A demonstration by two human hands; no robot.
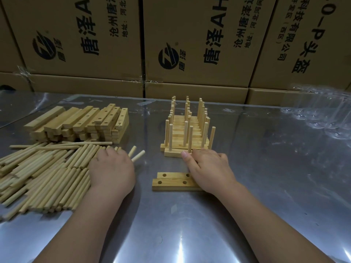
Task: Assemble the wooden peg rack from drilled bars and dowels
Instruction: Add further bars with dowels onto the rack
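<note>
behind the two empty drilled bars (pixel 171 182) a row of pegged bars (pixel 187 137) stands finished; these two await pegs. left of them the left hand (pixel 112 168) grips two dowels (pixel 138 155); the right hand (pixel 209 168), over them, thumbs the nearest pegged bar (pixel 173 154), grip unclear

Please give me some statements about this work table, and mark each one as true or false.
1. The left hand holds two dowels. True.
2. The dowel pile lies right of the racks. False: it lies left of them.
3. Two bars with empty holes lie side by side, partly under the right hand. True.
4. The racks stand on a box. False: they stand on the table; the boxes are behind it.
5. The bar stack lies behind the dowel pile. True.
</note>
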